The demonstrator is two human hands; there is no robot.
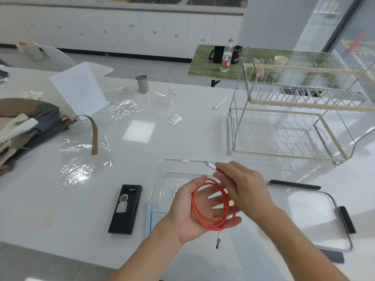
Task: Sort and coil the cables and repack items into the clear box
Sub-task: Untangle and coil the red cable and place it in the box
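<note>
Across the palm of the left hand (pixel 190 216) lies the coiled red cable (pixel 193 201), thumb hooked over its loops. Just beside, the right hand (pixel 245 189) pinches the cable's free end behind its white connector (pixel 211 165). The clear box (pixel 182 159) sits beneath both grips.

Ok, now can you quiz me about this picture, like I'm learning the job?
1. Pick one: what colour is the cable looped over the left hand? A blue, B red, C green.
2. True or false: the clear box has its lid on.
3. Fill in the gap: the right hand pinches the cable just behind its ____ plug.

Key
1. B.
2. False: the lid lies beside the box, to the right.
3. white.
</note>
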